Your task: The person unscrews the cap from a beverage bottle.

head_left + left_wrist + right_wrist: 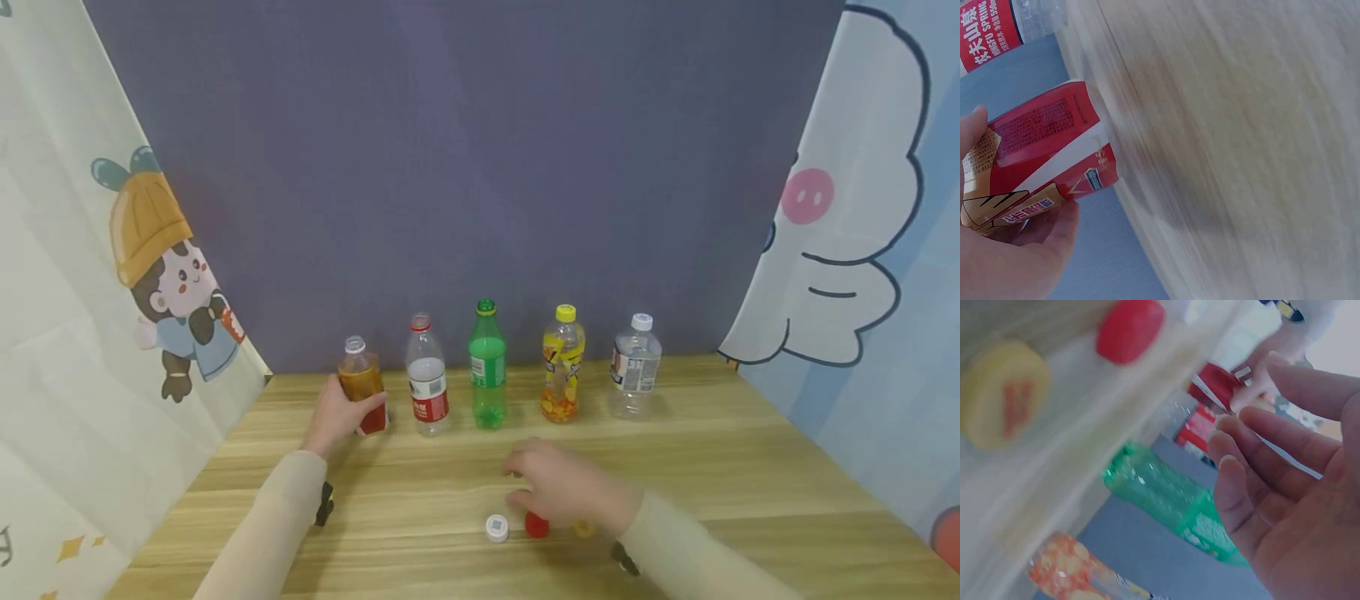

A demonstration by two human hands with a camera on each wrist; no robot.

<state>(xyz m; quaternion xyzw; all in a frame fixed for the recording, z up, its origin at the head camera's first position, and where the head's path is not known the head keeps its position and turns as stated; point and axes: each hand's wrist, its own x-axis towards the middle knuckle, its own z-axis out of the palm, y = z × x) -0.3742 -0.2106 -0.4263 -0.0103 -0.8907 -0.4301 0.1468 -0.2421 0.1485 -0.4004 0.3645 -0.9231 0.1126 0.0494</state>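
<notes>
My left hand [342,415] grips a bottle [363,383] with an amber and red label at the left end of a row, its neck without a cap. In the left wrist view, thumb and fingers wrap round that label [1047,144], near the bottle's base. My right hand [558,483], slightly blurred, is over the front of the table with fingers loosely curved and nothing between them. Close to it lie a white cap [497,527], a red cap [537,525] and a yellow cap [1007,394], the last partly hidden by the right wrist in the head view.
Right of the held bottle stand a clear red-labelled bottle [427,379], a green bottle [488,367], a yellow-capped bottle [563,362] and a white-capped clear bottle [636,367]. Behind the wooden table [697,483] rises a dark grey panel [465,167]; printed curtains [60,333] flank it.
</notes>
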